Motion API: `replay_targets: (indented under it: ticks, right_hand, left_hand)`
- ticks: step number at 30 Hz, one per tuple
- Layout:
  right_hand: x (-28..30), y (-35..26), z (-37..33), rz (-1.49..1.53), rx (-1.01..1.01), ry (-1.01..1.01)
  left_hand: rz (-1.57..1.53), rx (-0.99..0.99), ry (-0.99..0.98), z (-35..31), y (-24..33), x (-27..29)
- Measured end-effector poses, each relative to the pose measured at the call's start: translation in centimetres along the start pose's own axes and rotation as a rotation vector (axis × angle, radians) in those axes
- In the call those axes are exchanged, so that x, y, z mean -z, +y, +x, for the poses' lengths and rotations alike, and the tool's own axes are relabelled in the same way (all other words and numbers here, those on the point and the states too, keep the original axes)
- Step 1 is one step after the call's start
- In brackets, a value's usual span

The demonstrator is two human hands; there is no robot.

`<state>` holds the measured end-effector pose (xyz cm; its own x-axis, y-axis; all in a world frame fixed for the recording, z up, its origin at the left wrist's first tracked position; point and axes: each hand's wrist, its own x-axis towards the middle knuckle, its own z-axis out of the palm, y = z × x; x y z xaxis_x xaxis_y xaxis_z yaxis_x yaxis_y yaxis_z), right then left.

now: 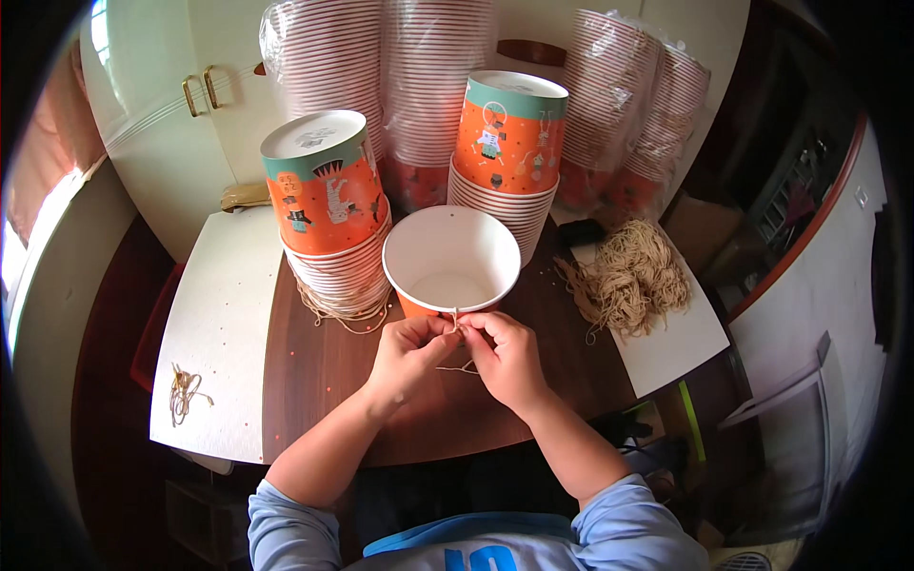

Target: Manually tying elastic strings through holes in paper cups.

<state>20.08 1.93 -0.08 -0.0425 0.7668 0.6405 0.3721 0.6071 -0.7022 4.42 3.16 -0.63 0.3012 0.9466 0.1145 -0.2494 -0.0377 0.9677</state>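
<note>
In the head view, the left hand (409, 348) and right hand (511, 360) pinch a thin cord (455, 321) between fingertips, neither clearly nearer; its short visible length points away from the wearer, up against the near rim of one open tub (452, 246) just beyond the grip; whether it pierces the wall is unclear. Two unwrapped tub stacks (327, 190) stand beyond, left and right, four wrapped stacks (440, 86) behind; one cord heap (636, 276) lies right, one small tangle (183, 393) left.
</note>
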Motion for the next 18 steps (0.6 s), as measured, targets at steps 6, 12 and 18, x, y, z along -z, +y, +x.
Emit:
replay_targets:
  ticks: [6, 12, 18]
  right_hand:
    - [0.9, -0.5, 0.0, 0.405, -0.457, -0.179]
    - [-0.1, -0.4, -0.2, 0.667, -0.479, -0.067]
    - [-0.4, 0.0, -0.2, 1.094, -0.84, -0.02]
  left_hand:
    - [0.014, 0.041, 0.024, -0.3, 1.1, 0.0]
    - [0.166, 0.059, 0.04, -0.4, 1.8, -0.2]
    - [0.116, -0.005, 0.096, -0.3, 1.1, 0.1]
